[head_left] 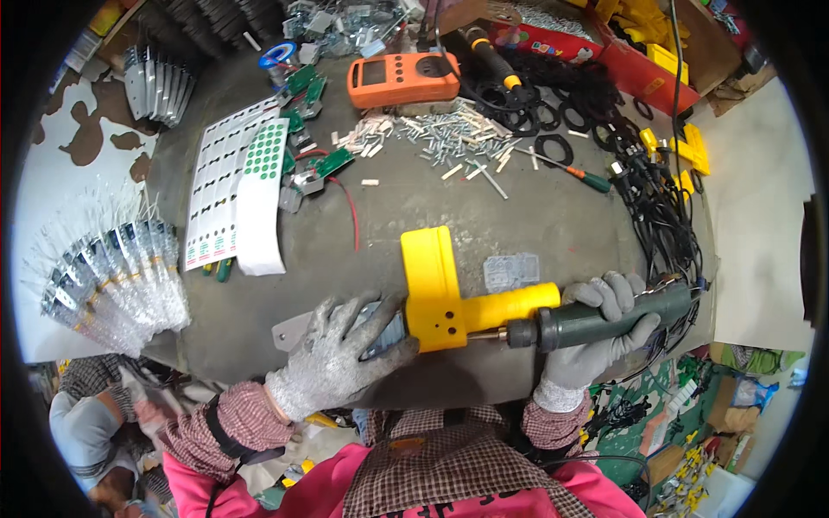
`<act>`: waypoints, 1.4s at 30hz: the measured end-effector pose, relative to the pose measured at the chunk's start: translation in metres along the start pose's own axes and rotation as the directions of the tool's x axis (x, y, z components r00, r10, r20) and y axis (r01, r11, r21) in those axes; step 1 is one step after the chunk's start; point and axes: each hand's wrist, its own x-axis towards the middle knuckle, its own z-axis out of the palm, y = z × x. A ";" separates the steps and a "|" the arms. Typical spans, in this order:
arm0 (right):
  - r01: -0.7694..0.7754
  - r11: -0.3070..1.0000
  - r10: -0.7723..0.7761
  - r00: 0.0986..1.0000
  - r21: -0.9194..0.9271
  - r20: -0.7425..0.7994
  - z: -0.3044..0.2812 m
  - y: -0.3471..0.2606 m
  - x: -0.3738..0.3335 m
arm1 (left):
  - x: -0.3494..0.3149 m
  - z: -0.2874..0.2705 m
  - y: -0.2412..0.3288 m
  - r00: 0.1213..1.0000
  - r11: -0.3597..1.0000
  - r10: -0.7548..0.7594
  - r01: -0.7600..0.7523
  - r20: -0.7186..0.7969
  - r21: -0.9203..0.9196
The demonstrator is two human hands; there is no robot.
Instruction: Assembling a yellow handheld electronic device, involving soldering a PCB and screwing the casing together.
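Observation:
My gloved left hand (350,354) is closed over a grey metal-and-clear part at the left side of a yellow plastic housing (433,285). A flat grey blade-like end (292,334) sticks out left of that hand. My gloved right hand (596,350) grips a dark green electric screwdriver (570,325) lying sideways. Its thin bit points left and meets the housing's lower right side. Just behind the bit, a yellow handle (514,304) extends right from the housing. What lies beneath my left palm is hidden.
An orange multimeter (403,79) stands behind scattered screws (453,138). Sticker sheets (233,186) and green circuit boards (332,161) lie left. A small clear plastic piece (511,271) rests beyond the handle. Black cables (648,203) line the right edge; bagged parts (117,281) fan out left.

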 end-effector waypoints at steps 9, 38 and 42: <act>0.018 1.000 -0.019 0.999 -0.014 -0.039 0.005 0.007 -0.005 | -0.009 -0.001 0.001 0.998 0.998 -0.020 0.016 0.052 0.064; 0.569 -0.814 0.530 0.809 -0.114 0.255 0.102 -0.073 0.073 | 0.094 -0.094 -0.261 0.307 0.596 -0.800 0.503 -0.516 -0.625; 0.693 -0.639 0.688 0.709 -0.334 0.155 0.102 -0.026 0.071 | 0.107 -0.093 -0.298 0.404 0.501 -0.851 0.428 -0.336 -0.752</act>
